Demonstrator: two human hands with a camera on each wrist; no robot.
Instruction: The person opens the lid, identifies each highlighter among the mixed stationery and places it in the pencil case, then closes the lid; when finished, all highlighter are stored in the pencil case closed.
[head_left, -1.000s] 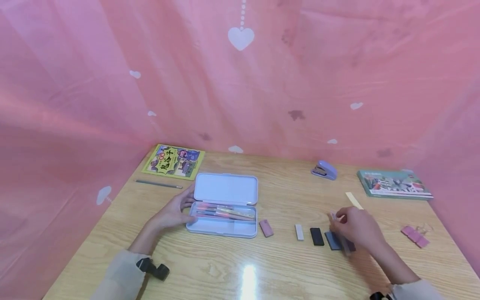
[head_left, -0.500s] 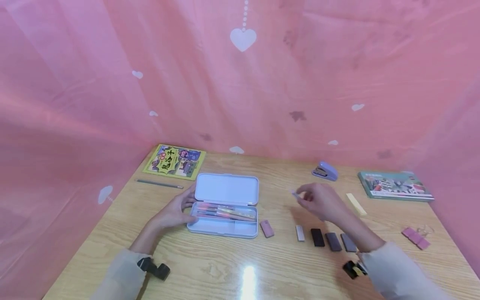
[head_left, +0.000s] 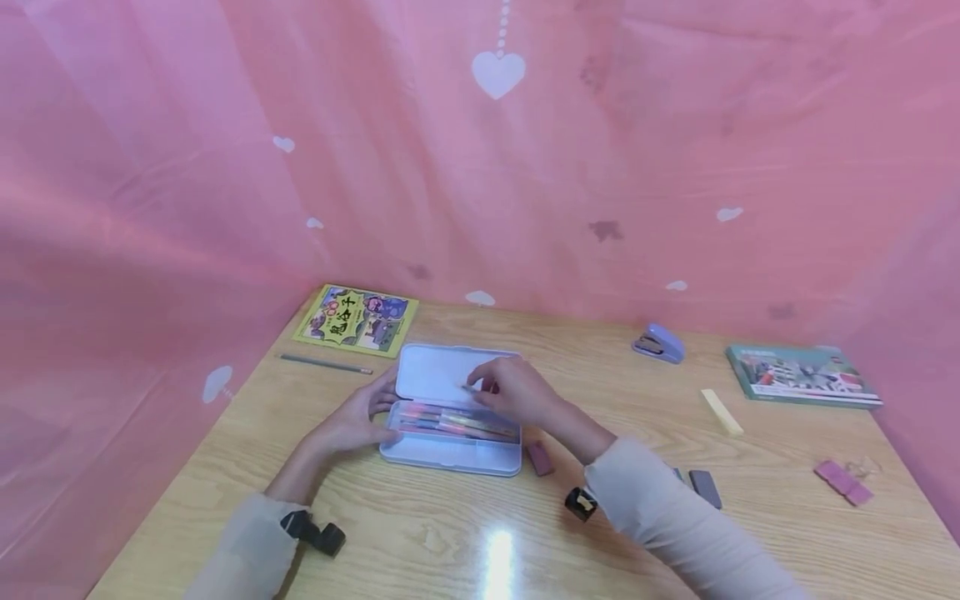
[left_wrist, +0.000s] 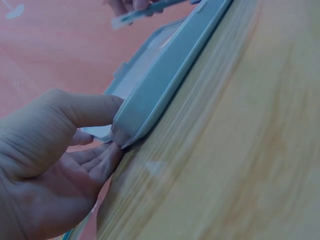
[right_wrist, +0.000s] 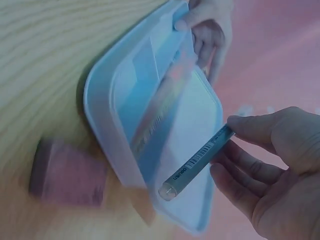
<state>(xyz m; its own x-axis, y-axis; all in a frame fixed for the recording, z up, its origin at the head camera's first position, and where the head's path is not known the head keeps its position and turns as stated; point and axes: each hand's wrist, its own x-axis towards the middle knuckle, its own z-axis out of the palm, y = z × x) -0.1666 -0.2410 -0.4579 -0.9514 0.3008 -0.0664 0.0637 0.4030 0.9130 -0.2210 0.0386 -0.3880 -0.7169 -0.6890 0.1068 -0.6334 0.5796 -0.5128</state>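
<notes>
An open pale-blue pencil case lies on the wooden table, its lid tipped back and several pens in its rear compartment. My left hand grips the left end of the case, thumb at the front; the left wrist view shows the pinched corner. Above the case, my right hand holds a slim dark pen with a barcode label and clear end, between thumb and fingers. A pink eraser lies against or just beside the case's right end.
Left of the case are a yellow book and a pencil. Toward the right lie a purple stapler, a green box, a cream strip, a pink item and a dark block. My right sleeve hides other blocks.
My right hand has lifted the pen from beside the dark blocks at the right and carried it left over the case. My left hand keeps its grip on the case.
</notes>
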